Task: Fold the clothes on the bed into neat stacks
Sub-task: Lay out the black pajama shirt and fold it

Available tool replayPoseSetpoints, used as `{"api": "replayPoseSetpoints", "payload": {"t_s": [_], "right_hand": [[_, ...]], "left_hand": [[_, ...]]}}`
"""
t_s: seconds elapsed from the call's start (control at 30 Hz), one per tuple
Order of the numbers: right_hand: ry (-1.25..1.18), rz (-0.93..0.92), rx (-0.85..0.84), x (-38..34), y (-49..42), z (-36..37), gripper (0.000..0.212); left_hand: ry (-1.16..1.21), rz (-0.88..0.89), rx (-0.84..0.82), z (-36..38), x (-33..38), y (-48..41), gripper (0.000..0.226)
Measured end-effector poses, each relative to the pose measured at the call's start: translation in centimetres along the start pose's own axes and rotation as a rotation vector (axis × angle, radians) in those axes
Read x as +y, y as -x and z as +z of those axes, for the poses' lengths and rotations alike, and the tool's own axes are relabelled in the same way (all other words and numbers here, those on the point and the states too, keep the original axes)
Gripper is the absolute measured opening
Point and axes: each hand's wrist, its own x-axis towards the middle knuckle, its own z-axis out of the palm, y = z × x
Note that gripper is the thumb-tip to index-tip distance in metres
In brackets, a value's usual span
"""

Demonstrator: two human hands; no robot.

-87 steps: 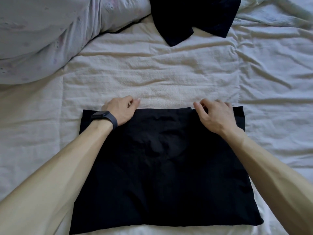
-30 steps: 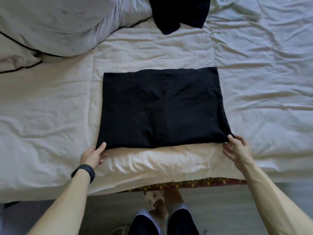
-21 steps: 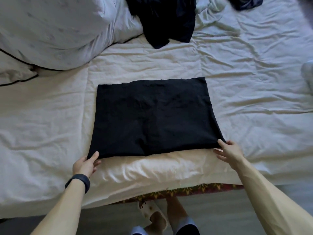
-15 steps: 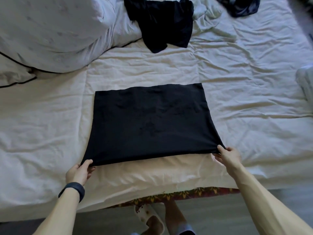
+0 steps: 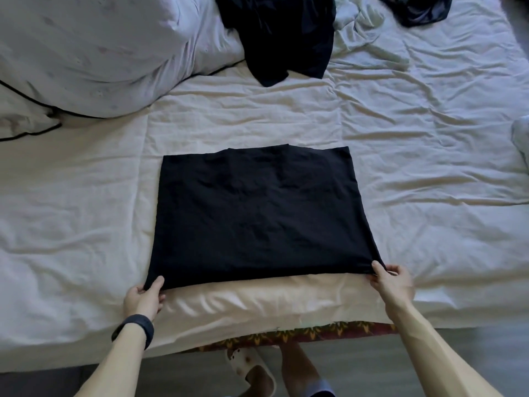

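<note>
At lower frame, by the bed edge: left hand [image 5: 143, 299] pinches the near-left corner of the folded black garment [image 5: 257, 216]; right hand [image 5: 392, 285] pinches the near-right corner. Garment lies flat at frame centre on the sheet [image 5: 86, 210]. Risk: corners lifted unevenly would skew the next fold; pinching only the top layer lets the layers slide apart. Upper centre: crumpled black garment [image 5: 280, 38], not yet folded

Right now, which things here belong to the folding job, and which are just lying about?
Job: folded black garment, its near corners pinched by left hand and right hand; crumpled black garment and dark garment at the far edge.
Lying about: bunched duvet, white sheet, slipper on the floor.
</note>
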Motion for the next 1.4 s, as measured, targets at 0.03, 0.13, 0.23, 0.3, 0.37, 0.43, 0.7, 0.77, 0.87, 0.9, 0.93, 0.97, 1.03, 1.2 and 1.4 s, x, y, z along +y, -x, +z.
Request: {"api": "replayPoseSetpoints", "payload": {"t_s": [0.03, 0.13, 0.23, 0.3, 0.37, 0.43, 0.7, 0.77, 0.87, 0.9, 0.93, 0.97, 1.03, 1.2, 1.4], "right_hand": [[0.047, -0.005, 0.044, 0.0, 0.5, 0.0, 0.031], [0.243, -0.149, 0.202, -0.1, 3.1, 1.0, 0.049], [0.454, -0.575, 0.140, -0.3, 7.0, 5.3, 0.056], [0.600, -0.861, 0.028, -0.2, 9.0, 10.2, 0.056], [0.752, -1.065, -0.102, -0.5, 9.6, 15.2, 0.057], [0.903, -1.215, -0.213, -1.1, 7.9, 18.4, 0.059], [1.277, -0.805, -0.080, -4.2, -6.1, 12.0, 0.073], [1.209, -0.780, -0.046, -6.8, -6.5, 12.7, 0.075], [1.073, -1.095, -0.091, -10.0, -4.2, 17.3, 0.071], [1.035, -1.216, -0.134, -10.6, -3.2, 19.3, 0.069], [1.005, -1.293, -0.179, -11.2, -2.4, 21.4, 0.067], [0.988, -1.326, -0.213, -11.6, -2.0, 23.2, 0.064], [0.987, -1.297, -0.229, -12.8, -3.2, 25.7, 0.061], [1.112, -1.023, -0.130, -16.0, -12.1, 23.9, 0.065], [1.094, -0.713, -0.013, -18.1, -14.0, 20.2, 0.068]], "left_hand": [[-0.075, 0.053, 0.033, 0.2, 0.2, 0.5, 0.056], [-0.386, 0.427, 0.191, 1.7, 0.6, 3.2, 0.056], [-0.625, 0.881, 0.107, 5.4, 1.7, 5.7, 0.067], [-0.800, 0.991, -0.042, 9.2, 2.4, 6.4, 0.072], [-0.912, 1.066, -0.131, 13.1, 2.8, 5.9, 0.069], [-0.999, 1.101, -0.166, 16.1, 3.2, 4.2, 0.066], [-1.158, 0.844, 0.012, 11.0, 4.0, -3.4, 0.066], [-1.127, 0.858, 0.012, 12.5, 6.8, -2.8, 0.066], [-1.055, 1.019, -0.028, 18.1, 12.0, -1.0, 0.065], [-1.058, 1.063, -0.057, 20.3, 13.6, -0.6, 0.064], [-1.071, 1.087, -0.086, 22.3, 15.0, -0.5, 0.064], [-1.089, 1.089, -0.098, 23.9, 16.3, -0.6, 0.064], [-1.116, 1.055, -0.063, 25.3, 18.0, -2.3, 0.063], [-1.148, 0.887, 0.061, 20.0, 18.9, -9.5, 0.063], [-1.119, 0.880, 0.119, 18.0, 20.0, -10.6, 0.065]]}}
